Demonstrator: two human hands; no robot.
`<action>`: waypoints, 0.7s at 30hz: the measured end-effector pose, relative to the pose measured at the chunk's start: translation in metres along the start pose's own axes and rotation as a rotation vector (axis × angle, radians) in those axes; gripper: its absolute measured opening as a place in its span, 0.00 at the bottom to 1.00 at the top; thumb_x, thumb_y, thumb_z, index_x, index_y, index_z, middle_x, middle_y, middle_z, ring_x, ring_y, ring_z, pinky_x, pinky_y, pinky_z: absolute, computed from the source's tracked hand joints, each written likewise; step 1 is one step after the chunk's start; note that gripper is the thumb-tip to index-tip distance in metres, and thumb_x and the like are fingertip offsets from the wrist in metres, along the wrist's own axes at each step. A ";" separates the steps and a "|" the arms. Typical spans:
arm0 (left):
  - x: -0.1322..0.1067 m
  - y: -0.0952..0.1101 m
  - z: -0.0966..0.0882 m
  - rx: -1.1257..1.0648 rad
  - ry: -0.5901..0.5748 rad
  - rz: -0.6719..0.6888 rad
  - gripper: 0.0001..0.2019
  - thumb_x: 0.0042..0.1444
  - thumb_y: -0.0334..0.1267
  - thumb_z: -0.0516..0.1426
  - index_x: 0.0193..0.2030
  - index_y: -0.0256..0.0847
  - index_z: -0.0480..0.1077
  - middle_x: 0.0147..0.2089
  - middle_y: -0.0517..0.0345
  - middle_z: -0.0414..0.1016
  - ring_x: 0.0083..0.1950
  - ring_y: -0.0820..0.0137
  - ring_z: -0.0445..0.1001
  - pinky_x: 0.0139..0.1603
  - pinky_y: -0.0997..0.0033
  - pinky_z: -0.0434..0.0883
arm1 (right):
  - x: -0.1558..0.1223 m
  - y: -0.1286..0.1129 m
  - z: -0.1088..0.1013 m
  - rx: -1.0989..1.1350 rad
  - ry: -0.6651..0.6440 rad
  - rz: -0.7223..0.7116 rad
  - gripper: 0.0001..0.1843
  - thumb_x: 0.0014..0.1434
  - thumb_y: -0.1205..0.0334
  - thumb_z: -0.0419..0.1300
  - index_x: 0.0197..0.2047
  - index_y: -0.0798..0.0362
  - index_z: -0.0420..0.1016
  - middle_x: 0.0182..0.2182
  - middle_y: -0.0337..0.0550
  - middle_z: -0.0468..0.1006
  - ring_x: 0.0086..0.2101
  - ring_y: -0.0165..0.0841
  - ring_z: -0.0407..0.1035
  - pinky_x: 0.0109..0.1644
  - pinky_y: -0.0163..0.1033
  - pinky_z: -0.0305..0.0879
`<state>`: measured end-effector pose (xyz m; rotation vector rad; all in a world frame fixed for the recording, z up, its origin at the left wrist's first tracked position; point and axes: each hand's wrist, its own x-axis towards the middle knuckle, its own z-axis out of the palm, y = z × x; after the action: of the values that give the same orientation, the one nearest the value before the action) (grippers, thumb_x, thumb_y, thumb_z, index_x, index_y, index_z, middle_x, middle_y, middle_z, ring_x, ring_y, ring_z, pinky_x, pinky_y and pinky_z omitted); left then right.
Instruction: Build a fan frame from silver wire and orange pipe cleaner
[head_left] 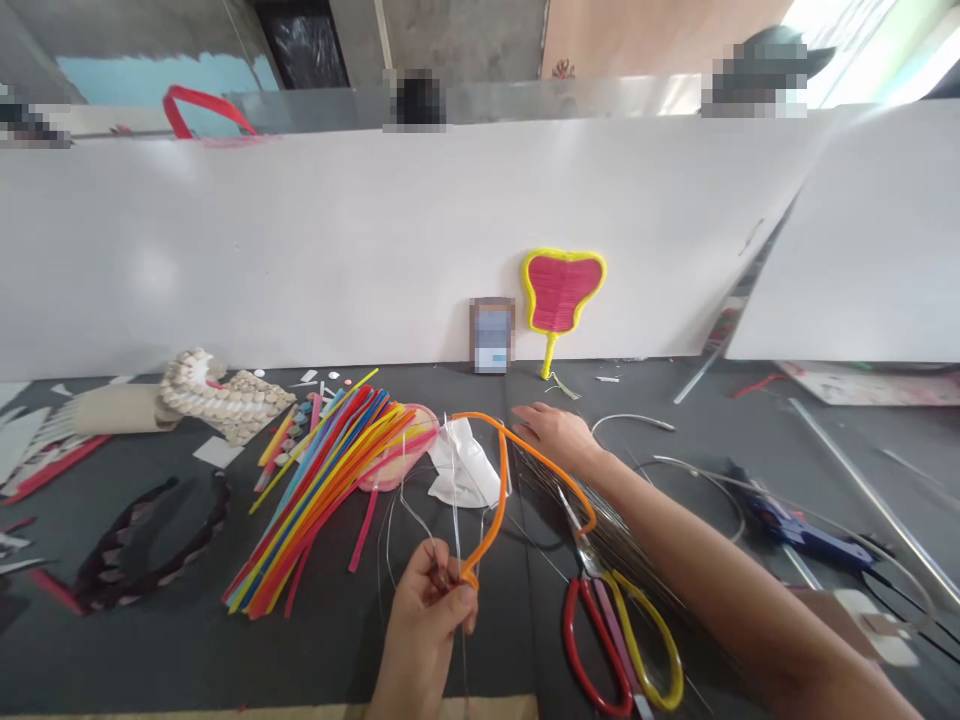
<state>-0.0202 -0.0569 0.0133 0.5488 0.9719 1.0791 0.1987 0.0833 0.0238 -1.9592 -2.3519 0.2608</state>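
My left hand (429, 615) is closed in a pinch around thin bent wires and an orange pipe cleaner (496, 510). The pipe cleaner is wound at the fingertips, loops up and trails off to the right. My right hand (556, 436) reaches forward to the table, fingers stretched out, past a bundle of thin straight wires (600, 505) lying under the forearm. Scissors (600, 600) with one red and one yellow handle lie between my arms, near the pipe cleaner's loose end. Beyond my left hand is a crumpled white tissue or cloth (465, 465).
Left lie multicoloured pipe cleaners (322, 500), a dark headband (157, 560) and a shell-like craft piece (225, 395). A blue glue gun (806, 530) is on the right. A phone (492, 336) and a yellow-edged red fan (564, 295) lean against a white partition (337, 240).
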 end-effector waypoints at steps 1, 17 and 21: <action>0.000 0.000 0.000 0.004 0.004 0.006 0.19 0.40 0.33 0.65 0.30 0.41 0.56 0.25 0.67 0.63 0.22 0.81 0.60 0.21 0.79 0.59 | -0.004 0.000 -0.001 0.018 -0.006 0.003 0.21 0.64 0.53 0.43 0.56 0.45 0.63 0.46 0.43 0.73 0.40 0.36 0.71 0.36 0.36 0.62; 0.002 0.014 0.027 -0.012 -0.022 -0.027 0.16 0.42 0.29 0.63 0.32 0.41 0.59 0.26 0.67 0.64 0.23 0.79 0.63 0.22 0.79 0.60 | -0.013 0.016 -0.011 -0.006 -0.037 0.013 0.23 0.63 0.60 0.45 0.62 0.47 0.55 0.51 0.48 0.69 0.49 0.38 0.65 0.44 0.37 0.62; 0.016 0.014 0.038 -0.039 -0.045 -0.027 0.15 0.43 0.28 0.62 0.32 0.41 0.58 0.26 0.68 0.63 0.24 0.79 0.63 0.22 0.79 0.60 | 0.002 0.018 -0.002 0.008 -0.004 0.011 0.25 0.63 0.60 0.45 0.63 0.48 0.51 0.51 0.49 0.69 0.49 0.39 0.65 0.45 0.38 0.61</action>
<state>0.0086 -0.0340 0.0373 0.5248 0.9153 1.0551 0.2162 0.0884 0.0228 -1.9704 -2.3401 0.2749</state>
